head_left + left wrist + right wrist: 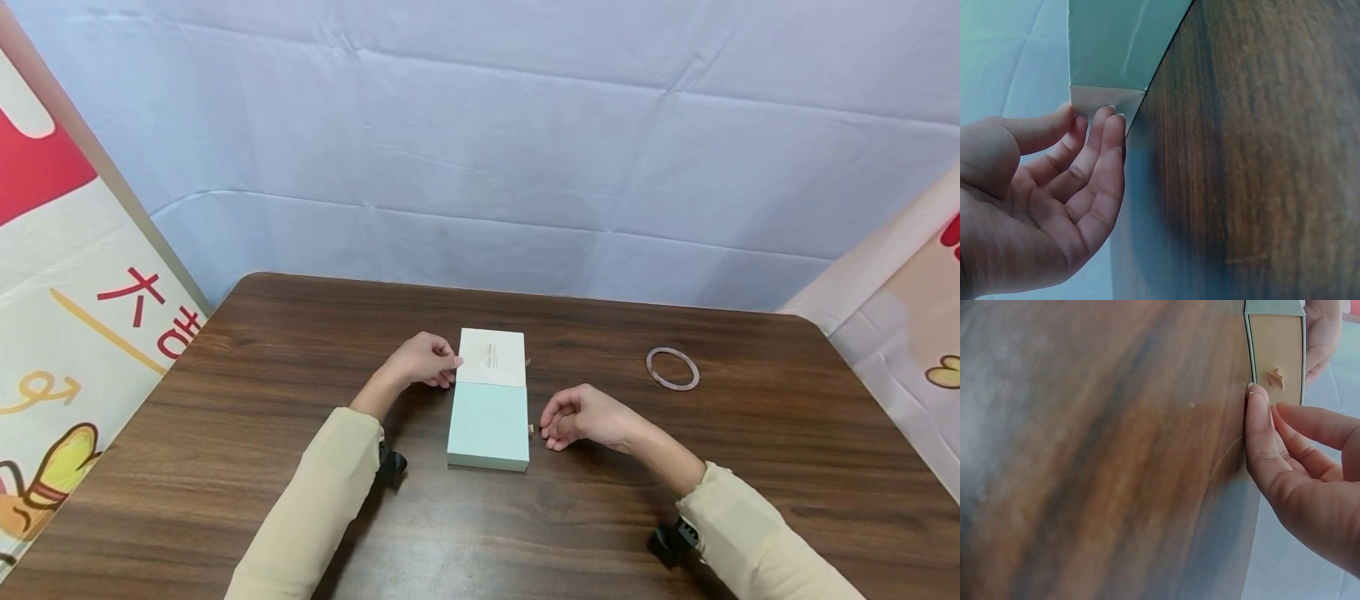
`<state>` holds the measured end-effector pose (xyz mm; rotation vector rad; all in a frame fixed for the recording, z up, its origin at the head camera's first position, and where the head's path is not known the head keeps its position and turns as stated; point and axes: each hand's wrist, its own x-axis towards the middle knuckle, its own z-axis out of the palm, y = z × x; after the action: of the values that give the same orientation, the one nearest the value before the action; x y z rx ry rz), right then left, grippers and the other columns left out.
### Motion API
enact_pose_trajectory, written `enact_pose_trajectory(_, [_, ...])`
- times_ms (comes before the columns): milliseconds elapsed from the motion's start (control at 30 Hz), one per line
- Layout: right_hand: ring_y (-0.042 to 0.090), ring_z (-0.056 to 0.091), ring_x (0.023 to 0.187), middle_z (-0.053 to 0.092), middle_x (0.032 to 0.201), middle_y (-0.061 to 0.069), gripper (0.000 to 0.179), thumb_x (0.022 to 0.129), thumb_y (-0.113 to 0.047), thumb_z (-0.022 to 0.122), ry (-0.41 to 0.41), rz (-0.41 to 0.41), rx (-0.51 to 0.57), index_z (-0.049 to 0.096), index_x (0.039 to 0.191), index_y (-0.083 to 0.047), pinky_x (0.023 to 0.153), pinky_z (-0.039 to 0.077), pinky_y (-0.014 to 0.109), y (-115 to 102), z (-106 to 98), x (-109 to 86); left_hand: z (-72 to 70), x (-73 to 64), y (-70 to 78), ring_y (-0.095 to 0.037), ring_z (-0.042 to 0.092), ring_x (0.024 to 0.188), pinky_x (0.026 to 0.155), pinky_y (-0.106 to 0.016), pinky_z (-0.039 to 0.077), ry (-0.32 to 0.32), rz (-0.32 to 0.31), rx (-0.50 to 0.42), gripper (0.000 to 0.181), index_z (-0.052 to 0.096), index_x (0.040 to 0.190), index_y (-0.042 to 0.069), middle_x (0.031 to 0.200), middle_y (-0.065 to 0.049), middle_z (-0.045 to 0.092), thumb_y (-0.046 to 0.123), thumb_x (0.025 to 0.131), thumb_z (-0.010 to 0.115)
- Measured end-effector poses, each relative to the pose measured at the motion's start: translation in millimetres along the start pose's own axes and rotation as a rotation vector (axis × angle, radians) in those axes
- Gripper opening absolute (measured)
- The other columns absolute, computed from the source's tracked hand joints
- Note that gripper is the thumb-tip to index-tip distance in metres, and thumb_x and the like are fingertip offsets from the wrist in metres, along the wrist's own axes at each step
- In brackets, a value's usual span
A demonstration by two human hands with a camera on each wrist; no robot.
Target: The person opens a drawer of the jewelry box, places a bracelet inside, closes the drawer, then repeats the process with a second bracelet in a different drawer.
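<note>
Two flat drawer-style boxes lie end to end on the table. The white box [492, 360] with gold lettering is farther away, and the mint green box [489, 422] is nearer. A small ribbon tab sticks out from the right side of each. My left hand [427, 360] is at the left side of the white box, thumb and bent fingertips right at its edge. On the other side, my right hand [588, 417] hovers by the green box's ribbon tab [1275, 380], fingers loosely bent and nothing between them.
A pale ring [680, 387], like a bangle, lies on the dark wood table [300, 358] to the right. Behind the table hangs a light blue cloth [480, 150]. Printed banners [67, 350] stand at both sides.
</note>
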<state>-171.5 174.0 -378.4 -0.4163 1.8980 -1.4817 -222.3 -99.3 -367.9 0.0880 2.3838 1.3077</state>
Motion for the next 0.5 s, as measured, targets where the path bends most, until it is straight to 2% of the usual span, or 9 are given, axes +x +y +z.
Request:
enact_pose_trajectory(400, [0.019, 0.063, 0.071, 0.061, 0.081, 0.017, 0.016, 0.085, 0.011, 0.049, -0.02, 0.007, 0.028, 0.05, 0.097, 0.022, 0.069, 0.052, 0.036, -3.5, -2.3, 1.0, 1.5, -1.4, 3.7, -0.018, 0.062, 0.064, 0.06, -0.028, 0.049, 0.02, -0.011, -0.011, 0.017, 0.059, 0.082, 0.0, 0.072, -0.01, 0.062, 0.015, 0.09, 0.059])
enact_pose_trajectory(500, [0.02, 0.063, 0.071, 0.061, 0.081, 0.017, 0.017, 0.085, 0.011, 0.05, -0.004, 0.019, 0.022, 0.05, 0.098, 0.021, 0.069, 0.052, 0.037, -5.2, -3.7, 2.0, 1.6, -1.3, 4.2, -0.018, 0.062, 0.064, 0.06, -0.029, 0.05, 0.022, -0.015, -0.008, 0.017, 0.06, 0.082, 0.0, 0.072, -0.011, 0.062, 0.015, 0.09, 0.059])
